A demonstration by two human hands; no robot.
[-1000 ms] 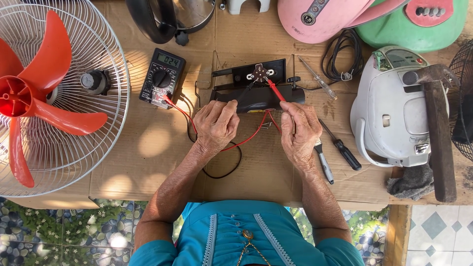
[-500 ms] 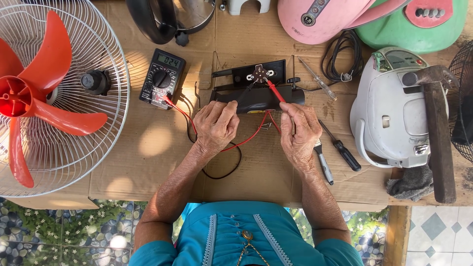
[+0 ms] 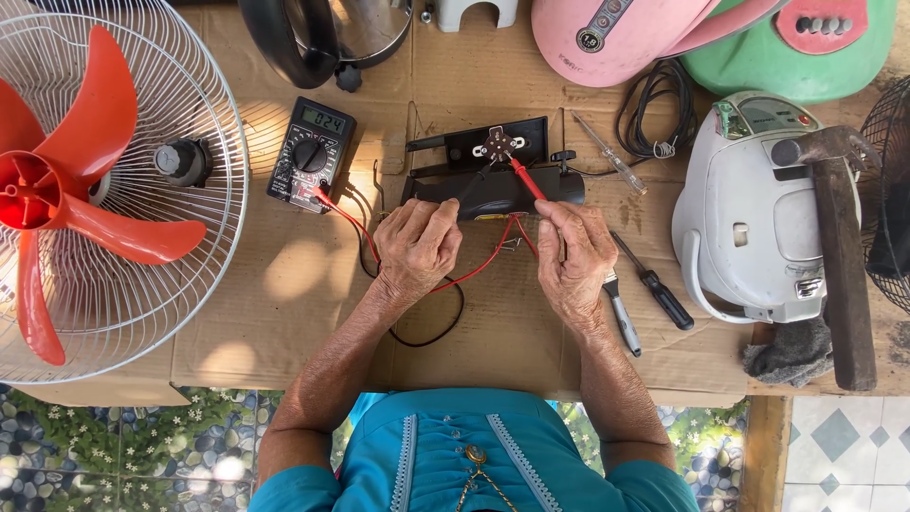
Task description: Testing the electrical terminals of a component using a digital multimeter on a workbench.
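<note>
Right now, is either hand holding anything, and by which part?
Yes. The right hand pinches the red probe at its rear end. The left hand appears to hold the black probe; its grip is hidden.

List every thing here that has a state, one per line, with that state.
multimeter: on, display lit, leads plugged in
red probe: held by right hand, tip on the switch part
black probe: held by left hand, tip on the switch part
switch part: exposed on black housing
fan: blades at rest, caged
hammer: lying unused
</note>
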